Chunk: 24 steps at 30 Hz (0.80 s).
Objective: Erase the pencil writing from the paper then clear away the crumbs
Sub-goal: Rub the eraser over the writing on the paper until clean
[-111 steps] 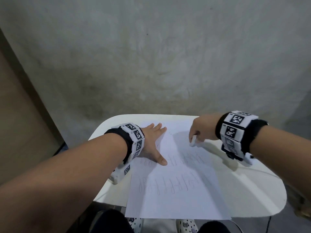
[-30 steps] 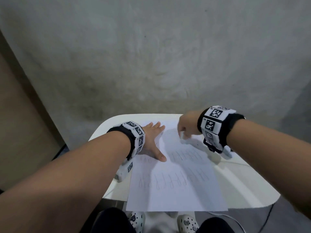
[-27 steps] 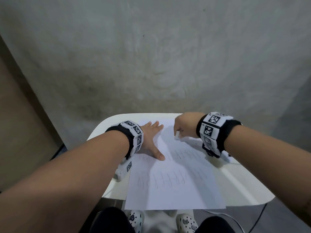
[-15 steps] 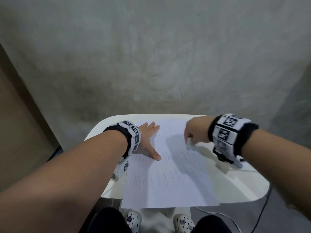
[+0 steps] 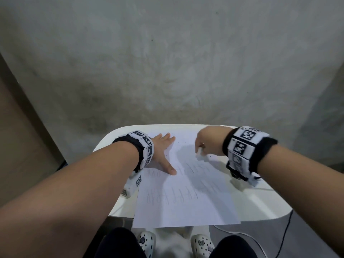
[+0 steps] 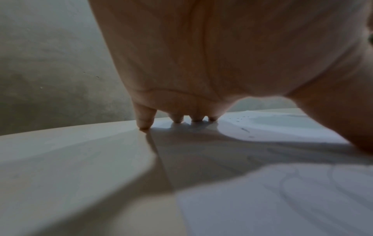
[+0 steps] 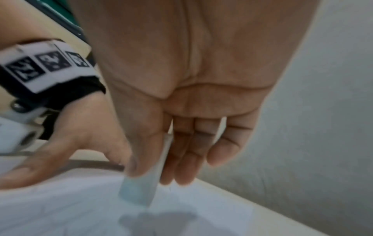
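Grey wall stands behind a small white worktop (image 5: 279,200) where the paper (image 5: 186,205) lies flat, its near edge overhanging. Left hand (image 5: 162,151) presses the sheet's upper left with fingers spread straight. Right hand (image 5: 208,144) pinches a white eraser (image 7: 141,190) — tip seemingly touching the paper — with dark crumbs (image 5: 176,144) between the hands.

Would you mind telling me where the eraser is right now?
The eraser is pinched in the right hand, its tip at the far part of the paper, right of the flat left hand in the head view.
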Tool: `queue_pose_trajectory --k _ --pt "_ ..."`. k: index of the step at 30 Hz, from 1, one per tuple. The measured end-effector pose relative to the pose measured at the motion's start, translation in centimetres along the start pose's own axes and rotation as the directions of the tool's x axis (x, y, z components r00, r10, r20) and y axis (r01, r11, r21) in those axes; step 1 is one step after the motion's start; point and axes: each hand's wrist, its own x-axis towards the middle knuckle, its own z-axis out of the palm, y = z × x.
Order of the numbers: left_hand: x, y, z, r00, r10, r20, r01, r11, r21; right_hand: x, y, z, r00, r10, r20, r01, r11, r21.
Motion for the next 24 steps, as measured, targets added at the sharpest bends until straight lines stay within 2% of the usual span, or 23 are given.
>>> queue_pose_trajectory --k 2,5,7,9,11,12,14,16,22,24 --pt "0.0 0.1 0.0 1.000 -0.003 0.008 0.003 1.000 -0.003 0.9 -0.3 0.5 0.998 -0.017 -0.056 0.017 1.000 0.016" --pt "0.2 -0.1 0.0 1.000 0.008 0.001 -0.008 1.000 -0.009 -0.7 0.0 1.5 0.998 -0.024 -0.065 0.029 0.997 0.072" --pt "0.4 -0.3 0.2 1.000 0.010 -0.006 -0.010 1.000 -0.017 -2.5 0.3 1.8 0.998 -0.058 0.015 0.057 0.998 0.040" --pt "0.6 -0.5 0.3 1.000 0.008 -0.007 -0.008 1.000 -0.019 -3.8 0.3 1.5 0.986 -0.059 0.158 0.056 0.998 0.022" --pt "0.6 -0.4 0.3 1.000 0.010 -0.006 -0.011 1.000 -0.021 -3.2 0.1 0.6 0.967 -0.058 0.247 0.057 0.998 0.009" --pt "0.5 -0.4 0.3 1.000 0.012 -0.005 -0.012 1.000 -0.020 -2.4 -0.2 0.2 0.972 -0.062 0.228 0.061 0.998 0.010" --pt "0.5 -0.3 0.1 1.000 0.012 0.001 -0.012 1.000 -0.018 -0.6 -0.8 -0.2 0.997 -0.048 0.059 0.047 0.999 0.024" --pt "0.5 -0.3 0.1 1.000 0.008 0.003 -0.008 1.000 -0.020 0.6 -1.1 -0.1 0.995 -0.031 -0.092 0.034 0.999 0.032" --pt "0.5 -0.2 0.3 1.000 0.005 -0.008 -0.005 1.000 -0.017 -2.4 -0.1 1.8 0.998 -0.061 -0.002 0.061 0.998 0.030" --pt "0.6 0.0 0.3 1.000 0.004 -0.004 -0.004 1.000 -0.021 -3.3 -0.1 1.6 0.996 -0.059 0.073 0.059 0.998 0.002"
